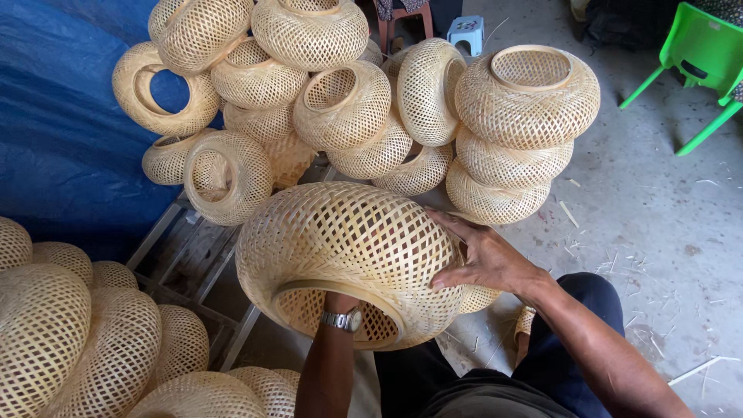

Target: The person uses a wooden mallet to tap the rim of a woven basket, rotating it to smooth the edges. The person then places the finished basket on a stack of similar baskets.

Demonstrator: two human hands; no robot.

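I hold a round woven bamboo shade (340, 248) in front of me, its open ring tilted toward me. My left hand (338, 303) reaches inside through the ring; only the wrist with a metal watch shows, the fingers are hidden. My right hand (484, 255) lies flat on the shade's outer right side, fingers spread against the weave.
A heap of similar woven shades (340, 101) is stacked ahead, with a tall stack (515, 131) at the right. More shades (85, 340) lie at lower left. A blue tarp (54, 131) hangs left. A green plastic chair (700, 62) stands on the concrete floor (658, 224), strewn with bamboo slivers.
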